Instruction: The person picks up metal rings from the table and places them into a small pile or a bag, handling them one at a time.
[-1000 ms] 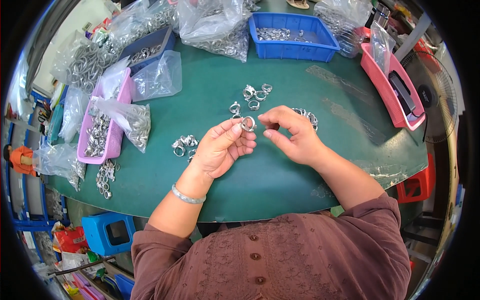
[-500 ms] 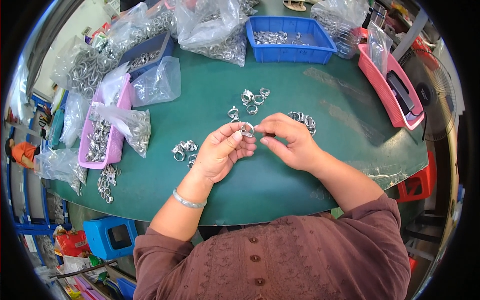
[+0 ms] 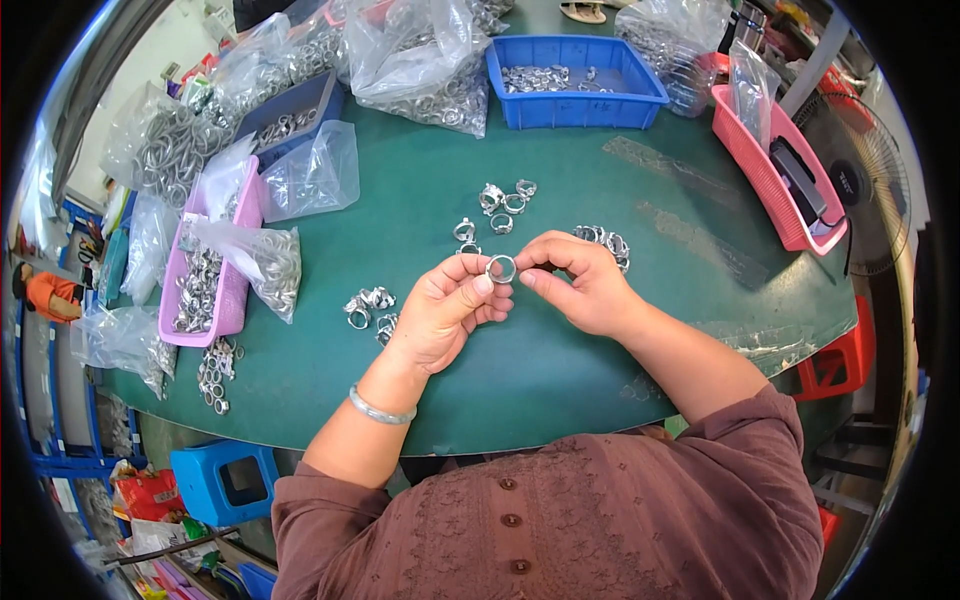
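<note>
Head view: since the earlier frame, the right hand point(image 3: 585, 285) has closed in on the metal ring point(image 3: 503, 281), which now shows a rounder opening. Left hand point(image 3: 447, 308): thumb and fingers pinched on the ring's left side. Right hand: thumb and forefinger slightly parted, tips at its right edge; contact cannot be told. Ring is held up over the green table point(image 3: 560, 370), between the hands. Handling, judged: light left pinch low on the band, rim unobstructed for the right fingertips. Opening faces the camera; outline near-circular, no clear long axis.
</note>
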Action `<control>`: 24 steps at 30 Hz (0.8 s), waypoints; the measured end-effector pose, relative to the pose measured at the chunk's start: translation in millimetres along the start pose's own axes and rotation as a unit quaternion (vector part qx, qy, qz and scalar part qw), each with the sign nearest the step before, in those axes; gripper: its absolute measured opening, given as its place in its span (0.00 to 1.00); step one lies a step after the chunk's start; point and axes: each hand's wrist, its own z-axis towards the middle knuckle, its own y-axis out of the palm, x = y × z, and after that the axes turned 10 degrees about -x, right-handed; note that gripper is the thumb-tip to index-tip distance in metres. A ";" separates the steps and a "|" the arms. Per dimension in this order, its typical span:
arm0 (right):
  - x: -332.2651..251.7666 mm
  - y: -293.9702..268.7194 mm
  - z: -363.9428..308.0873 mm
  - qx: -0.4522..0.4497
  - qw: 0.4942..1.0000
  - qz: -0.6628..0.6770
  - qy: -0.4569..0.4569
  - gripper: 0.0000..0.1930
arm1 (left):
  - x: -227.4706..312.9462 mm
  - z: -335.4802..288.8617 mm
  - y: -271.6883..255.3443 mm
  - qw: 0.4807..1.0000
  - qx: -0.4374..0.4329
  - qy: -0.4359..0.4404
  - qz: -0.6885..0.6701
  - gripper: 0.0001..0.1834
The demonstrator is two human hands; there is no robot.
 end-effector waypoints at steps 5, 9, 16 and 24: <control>-0.9 0.0 -0.2 -0.007 1.000 0.013 0.022 0.07 | 1.7 0.1 -0.4 1.000 -0.010 -0.010 -0.003 0.10; -0.1 1.6 -0.3 -0.009 1.000 0.017 0.024 0.07 | 3.1 -0.2 -0.9 1.000 -0.004 -0.025 -0.019 0.12; 1.6 2.3 -0.3 -0.007 0.999 0.028 0.017 0.07 | 3.3 0.5 1.0 0.999 -0.008 -0.035 -0.034 0.14; -4.8 4.9 1.6 0.011 1.000 -0.021 -0.013 0.09 | 0.7 -0.6 -0.6 0.995 -0.002 -0.090 -0.049 0.19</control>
